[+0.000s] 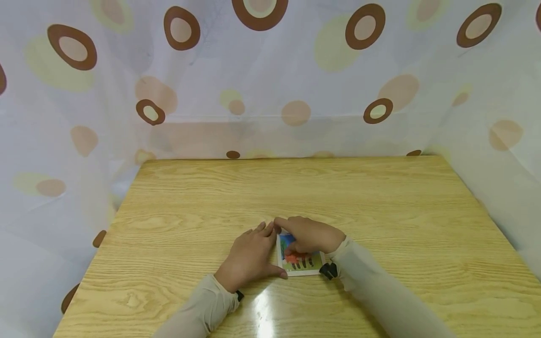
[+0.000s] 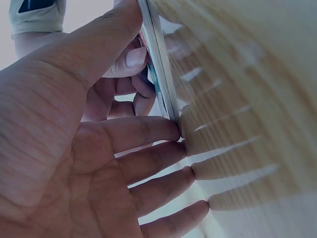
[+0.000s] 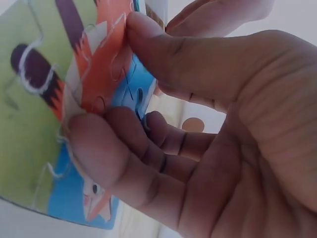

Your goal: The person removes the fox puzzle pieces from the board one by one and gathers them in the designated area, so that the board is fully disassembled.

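Note:
A small jigsaw puzzle [image 1: 304, 265] with an orange fox on green and blue lies flat on the wooden table, framed by a pale border. Along its left side my left hand [image 1: 249, 258] is spread, thumb at the near corner, fingers towards the far corner. In the left wrist view those fingertips touch the tabletop beside the puzzle's edge [image 2: 162, 64]. My right hand [image 1: 313, 234] reaches over the top, covering the far part of the picture. The right wrist view has its thumb [image 3: 173, 54] and bent fingers apart, touching the picture, where curved seams show between pieces [image 3: 29, 134].
The wooden table [image 1: 190, 197] stretches out around both hands. A pale curtain [image 1: 262, 75] with brown rings and spots hangs behind it and at both sides. Dark bands [image 1: 328, 271] sit at the wrists, and light reflects off the near tabletop.

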`<action>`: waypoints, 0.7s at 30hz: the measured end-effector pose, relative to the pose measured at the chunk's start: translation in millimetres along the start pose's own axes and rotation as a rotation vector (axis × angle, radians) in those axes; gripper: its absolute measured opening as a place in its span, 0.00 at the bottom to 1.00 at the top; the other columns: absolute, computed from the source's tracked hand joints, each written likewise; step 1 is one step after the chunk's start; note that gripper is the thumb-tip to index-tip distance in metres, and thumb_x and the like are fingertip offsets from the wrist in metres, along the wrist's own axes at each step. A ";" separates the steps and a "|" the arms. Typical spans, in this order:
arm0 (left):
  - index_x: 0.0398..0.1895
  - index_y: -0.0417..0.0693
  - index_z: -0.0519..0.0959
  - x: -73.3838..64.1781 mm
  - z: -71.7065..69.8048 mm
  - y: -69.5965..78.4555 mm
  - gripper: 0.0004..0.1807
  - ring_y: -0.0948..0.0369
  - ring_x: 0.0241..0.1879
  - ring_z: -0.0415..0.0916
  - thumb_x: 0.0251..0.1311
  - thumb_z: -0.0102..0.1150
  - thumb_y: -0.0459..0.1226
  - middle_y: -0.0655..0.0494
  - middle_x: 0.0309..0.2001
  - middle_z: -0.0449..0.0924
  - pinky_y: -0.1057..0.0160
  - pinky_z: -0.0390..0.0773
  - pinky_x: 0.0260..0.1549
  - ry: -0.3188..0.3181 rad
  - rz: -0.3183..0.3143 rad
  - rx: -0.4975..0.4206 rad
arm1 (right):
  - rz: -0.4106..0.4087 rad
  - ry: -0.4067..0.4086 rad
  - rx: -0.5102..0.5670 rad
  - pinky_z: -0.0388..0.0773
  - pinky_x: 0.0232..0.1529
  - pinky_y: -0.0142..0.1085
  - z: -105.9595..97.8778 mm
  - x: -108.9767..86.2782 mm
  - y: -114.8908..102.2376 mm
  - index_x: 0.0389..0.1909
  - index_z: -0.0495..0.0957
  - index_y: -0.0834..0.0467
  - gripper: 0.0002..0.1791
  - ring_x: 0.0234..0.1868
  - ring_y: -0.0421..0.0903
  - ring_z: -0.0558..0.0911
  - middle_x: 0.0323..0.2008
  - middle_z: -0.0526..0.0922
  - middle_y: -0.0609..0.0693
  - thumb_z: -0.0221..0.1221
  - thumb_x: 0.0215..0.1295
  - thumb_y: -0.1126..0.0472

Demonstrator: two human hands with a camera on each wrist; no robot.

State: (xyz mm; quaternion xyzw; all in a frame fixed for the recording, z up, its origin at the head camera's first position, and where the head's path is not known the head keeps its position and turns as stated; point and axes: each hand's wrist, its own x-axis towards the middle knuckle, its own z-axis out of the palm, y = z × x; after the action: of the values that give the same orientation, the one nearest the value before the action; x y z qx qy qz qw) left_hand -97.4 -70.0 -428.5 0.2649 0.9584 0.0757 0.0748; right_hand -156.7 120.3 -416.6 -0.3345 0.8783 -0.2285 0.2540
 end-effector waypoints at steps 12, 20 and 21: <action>0.80 0.41 0.61 0.9 -0.3 0.1 0.64 0.47 0.74 0.63 0.46 0.71 0.70 0.45 0.77 0.62 0.49 0.72 0.65 -0.011 0.004 0.010 | -0.035 0.130 -0.060 0.76 0.34 0.40 8.5 -1.6 6.1 0.54 0.73 0.53 0.18 0.32 0.47 0.75 0.42 0.71 0.51 0.68 0.68 0.63; 0.77 0.38 0.66 1.6 -0.1 0.5 0.62 0.47 0.74 0.63 0.46 0.71 0.70 0.44 0.76 0.63 0.49 0.71 0.66 -0.015 0.000 0.014 | -0.088 0.189 0.020 0.75 0.36 0.38 12.0 -4.4 11.9 0.48 0.70 0.55 0.16 0.35 0.45 0.74 0.40 0.71 0.50 0.68 0.68 0.65; 0.76 0.38 0.66 1.6 -0.1 0.5 0.62 0.47 0.74 0.63 0.46 0.71 0.70 0.44 0.76 0.64 0.49 0.71 0.66 -0.012 -0.001 0.010 | -0.094 0.195 0.033 0.74 0.36 0.38 12.2 -4.6 13.0 0.48 0.70 0.56 0.16 0.36 0.45 0.74 0.39 0.72 0.49 0.67 0.68 0.65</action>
State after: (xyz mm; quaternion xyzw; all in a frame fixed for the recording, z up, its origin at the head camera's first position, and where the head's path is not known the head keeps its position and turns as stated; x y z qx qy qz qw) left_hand -98.5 -68.7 -428.5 0.2653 0.9584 0.0694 0.0795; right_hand -152.6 129.5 -432.0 -0.3472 0.8783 -0.2861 0.1619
